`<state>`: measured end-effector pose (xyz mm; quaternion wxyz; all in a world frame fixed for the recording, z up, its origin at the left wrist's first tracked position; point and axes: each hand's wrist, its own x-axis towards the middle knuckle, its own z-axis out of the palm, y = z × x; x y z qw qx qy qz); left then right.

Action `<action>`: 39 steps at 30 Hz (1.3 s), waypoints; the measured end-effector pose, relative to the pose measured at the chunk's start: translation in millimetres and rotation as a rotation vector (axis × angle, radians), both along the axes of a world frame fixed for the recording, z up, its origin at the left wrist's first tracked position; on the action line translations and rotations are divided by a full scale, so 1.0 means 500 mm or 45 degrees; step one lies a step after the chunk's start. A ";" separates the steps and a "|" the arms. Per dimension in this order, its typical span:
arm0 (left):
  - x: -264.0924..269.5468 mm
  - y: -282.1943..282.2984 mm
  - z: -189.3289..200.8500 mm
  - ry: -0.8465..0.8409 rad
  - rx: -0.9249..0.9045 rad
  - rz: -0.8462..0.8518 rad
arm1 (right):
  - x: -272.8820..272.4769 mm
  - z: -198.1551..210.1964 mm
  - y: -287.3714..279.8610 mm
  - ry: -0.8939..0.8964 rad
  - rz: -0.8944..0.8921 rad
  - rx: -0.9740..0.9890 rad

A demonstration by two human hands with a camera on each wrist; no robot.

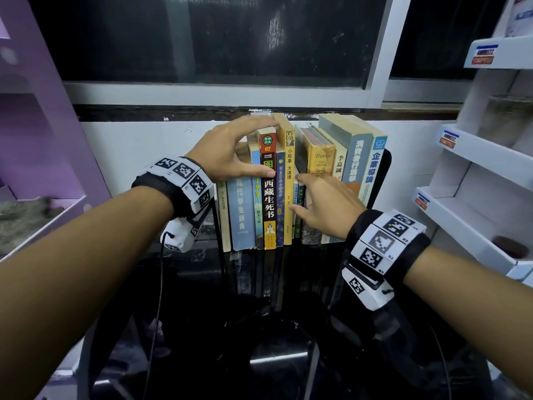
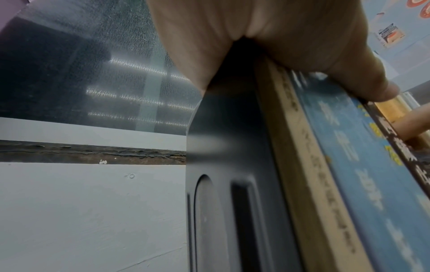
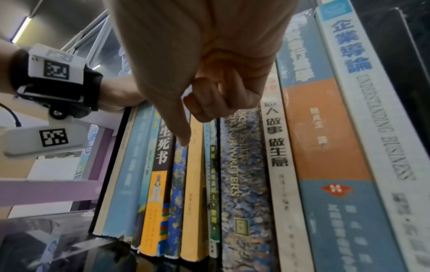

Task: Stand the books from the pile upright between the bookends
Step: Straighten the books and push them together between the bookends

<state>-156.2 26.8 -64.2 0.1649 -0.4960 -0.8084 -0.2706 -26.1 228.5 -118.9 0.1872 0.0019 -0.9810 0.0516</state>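
A row of books stands upright on the glossy black table (image 1: 259, 327) between a black left bookend (image 2: 221, 184) and a black right bookend (image 1: 385, 168). My left hand (image 1: 269, 145) grips the left group of books (image 1: 240, 215): fingers arch over their tops and the thumb presses the black-and-red spine (image 1: 268, 197). My right hand (image 1: 295, 193) is at the middle of the row. Its thumb lies on the spine of the yellow book (image 1: 288, 197), and its curled fingers (image 3: 209, 103) reach into the recess to that book's right, over thin set-back books (image 3: 213, 165). The yellow book's top leans left. No pile is in view.
A purple shelf unit (image 1: 43, 140) stands at the left and a white cardboard display rack (image 1: 476, 183) at the right. Behind the books are a pale wall (image 1: 144, 145) and a dark window (image 1: 202, 39). Cables hang from both wrists over the table's front.
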 end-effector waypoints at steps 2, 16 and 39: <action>-0.001 0.001 -0.002 -0.004 0.004 -0.003 | 0.006 -0.002 -0.001 0.047 -0.015 0.028; -0.002 0.000 -0.002 -0.011 0.002 0.007 | 0.024 0.003 0.009 -0.023 0.009 0.179; 0.000 -0.013 0.006 -0.005 -0.020 -0.013 | 0.046 0.033 0.018 0.163 0.481 0.028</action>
